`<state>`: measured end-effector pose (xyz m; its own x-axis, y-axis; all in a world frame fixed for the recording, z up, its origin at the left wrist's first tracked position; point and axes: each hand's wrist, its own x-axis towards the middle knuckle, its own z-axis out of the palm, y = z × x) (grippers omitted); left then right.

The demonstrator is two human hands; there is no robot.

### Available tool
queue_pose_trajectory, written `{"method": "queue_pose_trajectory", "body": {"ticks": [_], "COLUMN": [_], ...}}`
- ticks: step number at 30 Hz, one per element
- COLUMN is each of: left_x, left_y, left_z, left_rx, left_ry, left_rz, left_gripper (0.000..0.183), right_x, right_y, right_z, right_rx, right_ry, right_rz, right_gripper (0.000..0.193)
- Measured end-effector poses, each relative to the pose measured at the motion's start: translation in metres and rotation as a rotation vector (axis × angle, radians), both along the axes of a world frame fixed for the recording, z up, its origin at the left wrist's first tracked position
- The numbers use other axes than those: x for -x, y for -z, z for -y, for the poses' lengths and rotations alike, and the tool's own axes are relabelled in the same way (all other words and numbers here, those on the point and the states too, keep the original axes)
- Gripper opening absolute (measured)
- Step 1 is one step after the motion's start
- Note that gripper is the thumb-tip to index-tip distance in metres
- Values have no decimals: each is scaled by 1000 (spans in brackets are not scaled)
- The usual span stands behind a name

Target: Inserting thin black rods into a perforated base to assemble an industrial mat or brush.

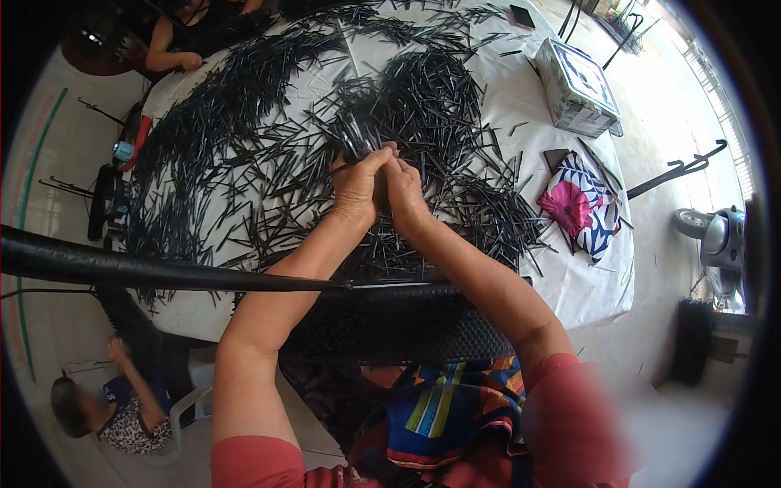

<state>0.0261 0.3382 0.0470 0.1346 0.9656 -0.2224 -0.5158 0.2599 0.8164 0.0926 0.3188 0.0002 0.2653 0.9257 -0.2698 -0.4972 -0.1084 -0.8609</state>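
A bundle of thin black sticks point(356, 137), upper ends blurred by motion, stands up out of my two hands over the table. My left hand point(355, 189) is closed round the bundle's lower part. My right hand point(404, 185) presses against it from the other side, with fingers bent in toward the left thumb; how many sticks it grips is hidden. Loose black sticks point(435, 93) of the same kind lie heaped just beyond my hands. More are strewn around and beneath them. Under my forearms is a black crate with a mesh-like wall point(390, 325).
A white cloth point(590, 297) covers the table. On its right are a patterned box point(576, 88), a flowered cloth point(573, 207) and a phone point(521, 16). A black bar point(163, 268) crosses at left. One person's hand point(190, 61) is far left; another person point(134, 407) sits lower left.
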Motion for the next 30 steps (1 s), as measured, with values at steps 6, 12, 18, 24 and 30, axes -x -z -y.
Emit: {"method": "queue_pose_trajectory", "body": {"ticks": [6, 12, 18, 24, 30], "left_x": [5, 10, 6, 16, 121], "left_y": [5, 1, 13, 8, -10], "left_z": [-10, 14, 10, -4, -25], "left_rx": [278, 233, 210, 131, 119], "left_ry": [540, 1038, 996, 591, 109], "left_rz": [41, -171, -694, -710, -106], "left_gripper": [9, 26, 36, 18, 6], "right_x": [-91, -97, -118, -135, -92], "right_y": [33, -27, -8, 13, -56], "right_z": [7, 16, 21, 65, 150], "right_rx": [-31, -228, -68, 36, -346], "right_ry": [-692, -639, -210, -164, -92], "right_rz": [-725, -664, 159, 1049, 1156], "right_gripper": [57, 72, 35, 47, 19]}}
